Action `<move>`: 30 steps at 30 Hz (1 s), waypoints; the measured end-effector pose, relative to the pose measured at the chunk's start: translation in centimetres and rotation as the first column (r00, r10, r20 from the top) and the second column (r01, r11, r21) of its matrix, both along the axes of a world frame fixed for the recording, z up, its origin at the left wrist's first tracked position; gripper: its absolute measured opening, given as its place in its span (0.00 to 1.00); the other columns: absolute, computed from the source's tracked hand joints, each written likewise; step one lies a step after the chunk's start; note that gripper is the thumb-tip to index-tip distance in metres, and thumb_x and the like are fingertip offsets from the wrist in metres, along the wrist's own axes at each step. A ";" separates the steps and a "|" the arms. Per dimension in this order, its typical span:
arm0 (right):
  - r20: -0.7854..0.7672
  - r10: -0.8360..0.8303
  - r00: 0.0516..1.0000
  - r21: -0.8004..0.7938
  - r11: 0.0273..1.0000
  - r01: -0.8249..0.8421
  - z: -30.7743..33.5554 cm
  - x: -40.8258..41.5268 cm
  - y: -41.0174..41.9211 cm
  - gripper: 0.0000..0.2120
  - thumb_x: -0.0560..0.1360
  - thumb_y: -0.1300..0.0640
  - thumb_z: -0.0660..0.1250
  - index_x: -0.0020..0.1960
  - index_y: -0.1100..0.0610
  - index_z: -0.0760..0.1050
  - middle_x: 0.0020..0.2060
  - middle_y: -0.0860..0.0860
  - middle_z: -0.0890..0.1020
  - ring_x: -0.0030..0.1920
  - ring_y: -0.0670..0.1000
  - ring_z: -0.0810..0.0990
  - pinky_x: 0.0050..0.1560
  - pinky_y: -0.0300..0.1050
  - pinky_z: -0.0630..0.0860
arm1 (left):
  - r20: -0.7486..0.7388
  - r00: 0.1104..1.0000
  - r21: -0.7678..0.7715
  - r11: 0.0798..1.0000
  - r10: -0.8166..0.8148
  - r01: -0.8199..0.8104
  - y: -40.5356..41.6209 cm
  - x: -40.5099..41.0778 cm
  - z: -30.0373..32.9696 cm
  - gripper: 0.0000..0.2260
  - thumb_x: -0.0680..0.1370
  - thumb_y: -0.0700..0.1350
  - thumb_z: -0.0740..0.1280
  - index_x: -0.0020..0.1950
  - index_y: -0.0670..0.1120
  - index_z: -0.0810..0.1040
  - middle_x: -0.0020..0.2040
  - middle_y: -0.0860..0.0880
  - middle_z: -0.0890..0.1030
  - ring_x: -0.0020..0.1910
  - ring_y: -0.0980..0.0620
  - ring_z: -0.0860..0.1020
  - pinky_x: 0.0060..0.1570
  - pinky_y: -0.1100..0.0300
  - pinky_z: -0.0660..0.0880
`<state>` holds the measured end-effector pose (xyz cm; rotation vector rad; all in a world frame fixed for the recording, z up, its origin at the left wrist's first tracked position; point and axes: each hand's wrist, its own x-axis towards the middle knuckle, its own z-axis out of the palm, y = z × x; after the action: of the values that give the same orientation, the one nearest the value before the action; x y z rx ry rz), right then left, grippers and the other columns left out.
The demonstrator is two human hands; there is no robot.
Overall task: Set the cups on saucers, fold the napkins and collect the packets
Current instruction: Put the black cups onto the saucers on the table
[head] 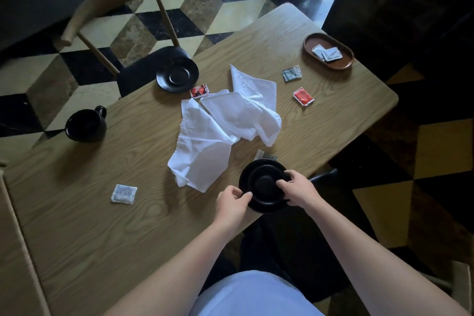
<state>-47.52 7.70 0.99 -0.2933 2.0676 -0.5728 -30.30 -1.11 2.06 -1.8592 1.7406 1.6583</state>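
A black cup [265, 185] stands on a black saucer [259, 165] at the table's near edge. My left hand [232, 202] pinches the saucer's left rim and my right hand [297, 188] grips the cup's right side. A second black cup [86, 124] sits at the far left, and an empty black saucer [177, 74] lies at the back. Crumpled white napkins [225, 126] lie mid-table. Loose packets: white [124, 194], red [303, 96], red [199, 91], grey [292, 73], and one [265, 155] half hidden behind the near saucer.
A brown oval tray [341, 63] at the back right holds two white packets [324, 53]. A wooden chair [120, 20] stands behind the table's [102, 213] far left edge. Checkered floor surrounds the table.
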 end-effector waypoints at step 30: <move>0.010 0.495 0.869 -0.336 0.820 -0.464 2.7 22.1 -44.6 0.14 0.76 0.60 0.67 0.61 0.56 0.77 0.41 0.55 0.83 0.36 0.53 0.82 0.37 0.48 0.82 | -0.203 0.387 0.119 0.415 0.899 -0.902 -36.4 23.9 1.2 0.15 0.79 0.42 0.63 0.66 0.50 0.71 0.57 0.44 0.75 0.38 0.47 0.78 0.35 0.56 0.79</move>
<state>-25.45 -36.90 3.65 -0.9358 1.7035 -0.5932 -6.40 -37.50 3.23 -3.0273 0.6223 2.2108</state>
